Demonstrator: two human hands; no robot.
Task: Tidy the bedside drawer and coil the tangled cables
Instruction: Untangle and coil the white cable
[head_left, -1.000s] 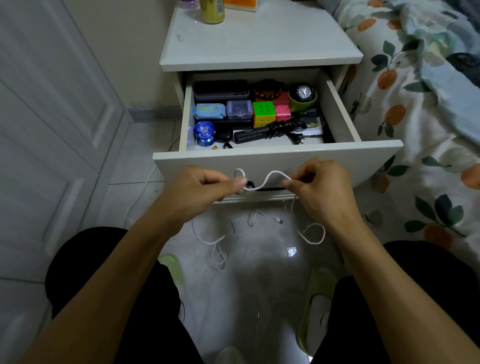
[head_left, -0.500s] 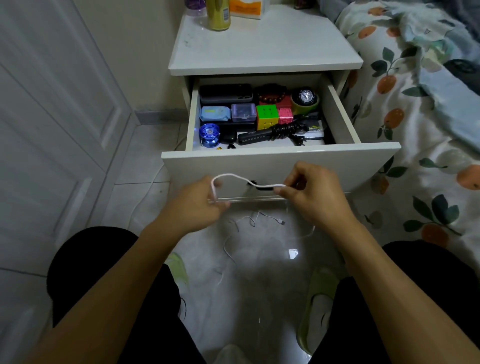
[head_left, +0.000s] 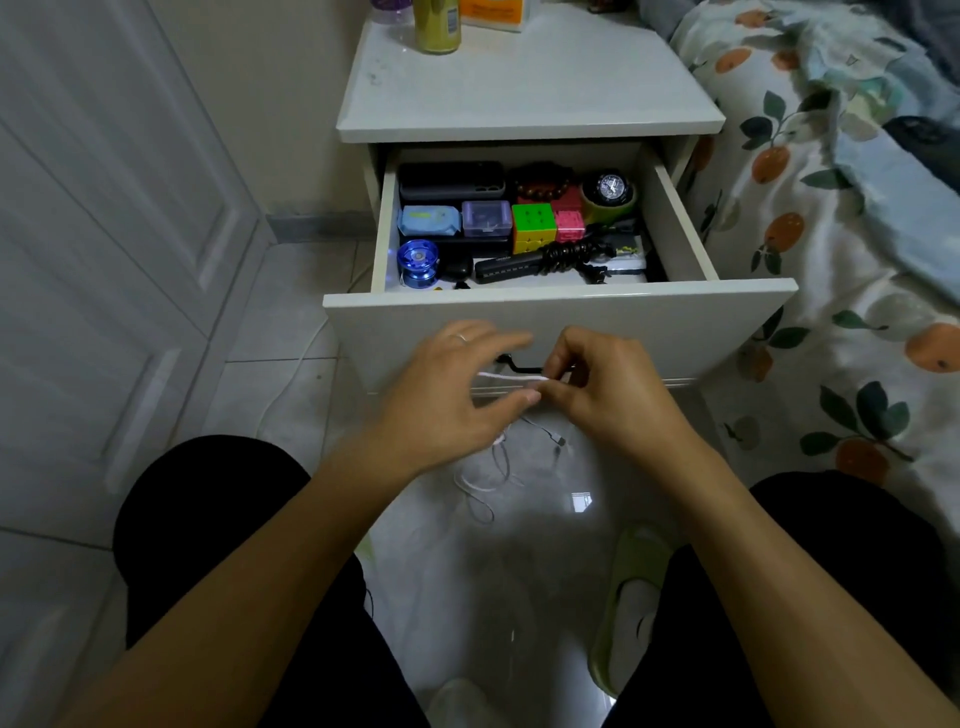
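Bedroom corner, pale tiled floor (head_left: 540, 571), white panelled door (head_left: 119, 218) down the left of the frame, floral bedding (head_left: 841, 218) down the right. White bedside table (head_left: 524, 98), upper centre; on its top at the upper edge, a yellow-green bottle (head_left: 436, 26) and an orange box (head_left: 493, 13), both partly cut off. Drawer (head_left: 561, 322), pulled open, centre of frame. Contents, back row left to right: dark case (head_left: 451, 179), brown bead bracelet (head_left: 543, 182), black watch (head_left: 609, 189) on a green roll. Middle row: light blue pouch (head_left: 429, 220), small purple clear box (head_left: 487, 218), colour puzzle cube (head_left: 533, 227), pink cube (head_left: 570, 226). Front row: blue yo-yo (head_left: 418, 261), black bar-shaped device (head_left: 511, 267) with coiled black cord (head_left: 571, 255). Left hand (head_left: 447, 395), below centre in front of the drawer face, fingers spread and loosely extended, ring on one finger; thumb tip at the end of the white cable (head_left: 511, 378); blurred, so whether it grips cannot be told. Right hand (head_left: 613, 389), beside it, fingers curled, pinching the white cable at its right end. Cable spans the short gap between the hands; more white cable and a thin dark cable (head_left: 550, 436) lie tangled on the floor just beneath. Black-clad knees at lower left and lower right; green slipper (head_left: 628, 597) on the floor, lower right of centre.
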